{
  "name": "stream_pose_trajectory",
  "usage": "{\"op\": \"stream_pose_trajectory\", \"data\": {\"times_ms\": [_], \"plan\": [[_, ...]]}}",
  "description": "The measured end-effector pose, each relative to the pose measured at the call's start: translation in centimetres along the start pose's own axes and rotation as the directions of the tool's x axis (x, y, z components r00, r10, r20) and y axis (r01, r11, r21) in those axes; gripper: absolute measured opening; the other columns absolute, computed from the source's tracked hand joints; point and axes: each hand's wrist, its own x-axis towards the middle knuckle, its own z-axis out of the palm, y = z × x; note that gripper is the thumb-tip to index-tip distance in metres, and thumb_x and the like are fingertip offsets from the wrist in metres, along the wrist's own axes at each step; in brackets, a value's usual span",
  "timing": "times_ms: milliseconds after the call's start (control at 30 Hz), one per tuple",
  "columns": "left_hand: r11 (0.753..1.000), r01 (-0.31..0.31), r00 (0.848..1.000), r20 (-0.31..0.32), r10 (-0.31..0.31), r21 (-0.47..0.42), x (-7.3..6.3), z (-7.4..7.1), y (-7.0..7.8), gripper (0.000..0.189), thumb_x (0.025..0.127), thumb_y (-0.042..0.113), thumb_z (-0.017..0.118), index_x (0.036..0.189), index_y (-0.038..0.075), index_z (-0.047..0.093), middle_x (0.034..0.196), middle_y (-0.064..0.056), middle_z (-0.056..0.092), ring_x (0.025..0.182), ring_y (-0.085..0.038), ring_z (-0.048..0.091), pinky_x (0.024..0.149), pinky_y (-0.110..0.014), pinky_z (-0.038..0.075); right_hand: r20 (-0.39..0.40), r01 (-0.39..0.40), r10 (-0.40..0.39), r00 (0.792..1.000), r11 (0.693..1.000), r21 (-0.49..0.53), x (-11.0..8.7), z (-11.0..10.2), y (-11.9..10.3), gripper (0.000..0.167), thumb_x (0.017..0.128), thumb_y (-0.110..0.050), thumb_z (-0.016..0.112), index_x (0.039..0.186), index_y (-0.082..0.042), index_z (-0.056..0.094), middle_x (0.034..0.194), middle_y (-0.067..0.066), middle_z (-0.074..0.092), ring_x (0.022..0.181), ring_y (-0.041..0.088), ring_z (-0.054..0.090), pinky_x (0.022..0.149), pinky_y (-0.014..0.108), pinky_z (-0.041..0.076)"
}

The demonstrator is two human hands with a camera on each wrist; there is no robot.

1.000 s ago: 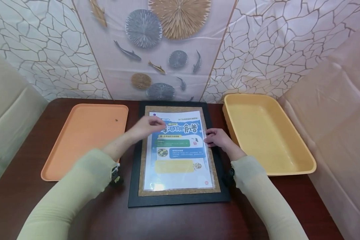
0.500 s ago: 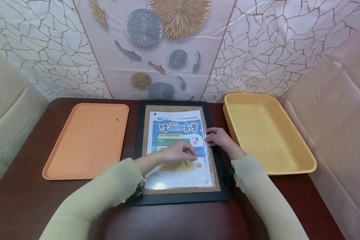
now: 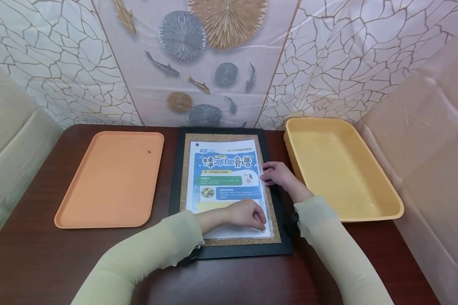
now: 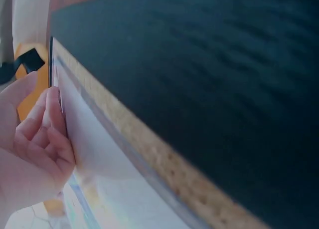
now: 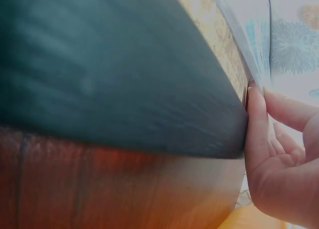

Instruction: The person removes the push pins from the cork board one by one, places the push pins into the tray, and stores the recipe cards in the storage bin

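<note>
In the head view, two hands are working over one printed sheet (image 3: 225, 178), which is lying on one cork panel (image 3: 233, 137) inside one black frame (image 3: 252, 251). The left hand (image 3: 248, 215) is resting over the sheet's lower right corner, its fingers curling inward together. The right hand (image 3: 278, 174) is touching the sheet's right edge, its fingers reaching forward with slight gaps between them. One orange tray (image 3: 110, 182) is lying left of the frame and one yellow bin (image 3: 336, 169) is standing to its right, all on one dark table (image 3: 229, 275). Five round motifs are showing on the wall cloth (image 3: 213, 76) behind.

In the left wrist view, the left hand's fingers are bending close together against the sheet, while one digit is standing apart from them; nothing is visibly being gripped.

In the right wrist view, two digits are extending to the board's edge, their tips lying near each other, and the others are folding below. Whether they are pinching the sheet, one cannot tell.
</note>
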Motion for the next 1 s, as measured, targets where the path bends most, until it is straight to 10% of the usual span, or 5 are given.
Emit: {"op": "stream_pose_trajectory", "data": {"times_ms": [267, 1000], "plan": [[0.975, 0.014, 0.999, -0.037, -0.006, 0.22, 0.2, 0.8, 0.7, 0.008, 0.082, 0.017, 0.068, 0.081, 0.012, 0.073, 0.072, 0.004, 0.068, 0.062, 0.004, 0.049, 0.06, -0.01, 0.039, -0.003, 0.007, -0.007, 1.0, 1.0, -0.019, 0.0, 0.0, 0.1, 0.045, 0.091, -0.008, 0.059, 0.132, 0.001, 0.046, 0.117, 0.026, 0.061, 0.078, 0.017, 0.065, 0.075, 0.027, 0.055], [0.942, 0.078, 0.996, 0.006, -0.085, 0.326, 0.7, 0.7, 1.2, 0.009, 0.084, 0.021, 0.067, 0.076, 0.016, 0.069, 0.069, 0.011, 0.06, 0.065, -0.001, 0.051, 0.059, -0.014, 0.038, 0.01, 0.005, -0.004, 1.0, 1.0, -0.022, 0.1, 0.0, 0.0, 0.045, 0.091, -0.009, 0.059, 0.132, 0.002, 0.046, 0.117, 0.026, 0.06, 0.078, 0.017, 0.064, 0.078, 0.03, 0.055]]}}
